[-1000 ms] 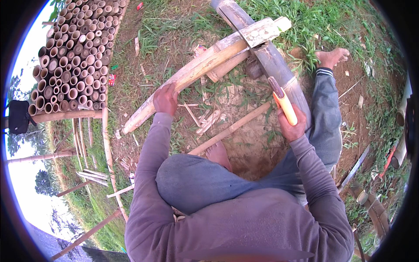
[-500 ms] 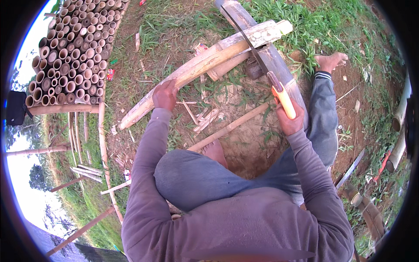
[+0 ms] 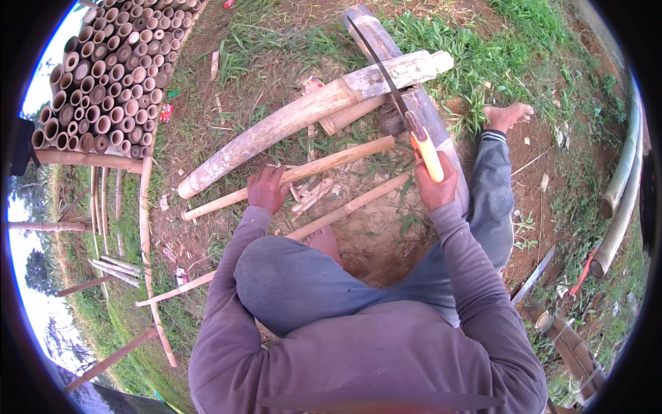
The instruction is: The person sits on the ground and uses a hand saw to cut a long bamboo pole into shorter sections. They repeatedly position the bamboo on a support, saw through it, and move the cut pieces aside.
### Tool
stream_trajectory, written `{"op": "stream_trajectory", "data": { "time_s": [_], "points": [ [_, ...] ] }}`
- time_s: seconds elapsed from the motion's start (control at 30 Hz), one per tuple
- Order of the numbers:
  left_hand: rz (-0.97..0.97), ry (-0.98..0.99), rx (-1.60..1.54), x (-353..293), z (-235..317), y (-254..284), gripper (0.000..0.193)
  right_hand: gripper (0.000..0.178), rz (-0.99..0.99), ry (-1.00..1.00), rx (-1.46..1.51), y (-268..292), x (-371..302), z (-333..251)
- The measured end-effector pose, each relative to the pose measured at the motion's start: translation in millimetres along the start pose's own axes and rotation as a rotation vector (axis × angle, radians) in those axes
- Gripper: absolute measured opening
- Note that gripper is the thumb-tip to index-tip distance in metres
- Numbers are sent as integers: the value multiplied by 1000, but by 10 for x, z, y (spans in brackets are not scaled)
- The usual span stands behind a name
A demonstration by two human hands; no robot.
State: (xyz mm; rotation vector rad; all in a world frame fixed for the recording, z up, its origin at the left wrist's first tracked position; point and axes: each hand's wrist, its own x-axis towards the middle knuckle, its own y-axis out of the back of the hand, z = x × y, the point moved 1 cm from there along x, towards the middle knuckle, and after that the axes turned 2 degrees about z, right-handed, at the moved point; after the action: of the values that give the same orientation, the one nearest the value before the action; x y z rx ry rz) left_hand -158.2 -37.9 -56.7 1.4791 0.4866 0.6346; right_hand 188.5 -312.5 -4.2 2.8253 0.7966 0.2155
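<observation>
No words, numbers or signs are showing legibly; the red wrapper lying at left (too tiny to read) is displaying pale marks.

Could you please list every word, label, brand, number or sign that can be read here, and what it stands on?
No text can be read.
Red wrapper near the bamboo stack: any print is too small and blurred.
Reddish scrap beside the thick bamboo pole: likewise too small to read.
Yellow saw handle in the right hand: no readable lettering.
</observation>
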Motion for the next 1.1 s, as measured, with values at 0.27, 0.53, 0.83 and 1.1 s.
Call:
{"op": "stream_trajectory", "data": {
  "time_s": [0.27, 0.53, 0.83, 1.1],
  "points": [
    [237, -33, 11, 1165, 255, 303, 103, 52, -63, 101, 26, 69, -22, -294],
    [-34, -8, -218, 1906, 542, 341, 100, 50, 25, 243, -41, 332, 183, -421],
    [-220, -2, -161, 2354, 1064, 260, 103, 46, 58, 162, -73, 835, 651, -227],
    [-180, 13, -103, 2431, 1415, 327, 95, 47, 89, 130, -100, 722, 631, -451]
  ]
}}
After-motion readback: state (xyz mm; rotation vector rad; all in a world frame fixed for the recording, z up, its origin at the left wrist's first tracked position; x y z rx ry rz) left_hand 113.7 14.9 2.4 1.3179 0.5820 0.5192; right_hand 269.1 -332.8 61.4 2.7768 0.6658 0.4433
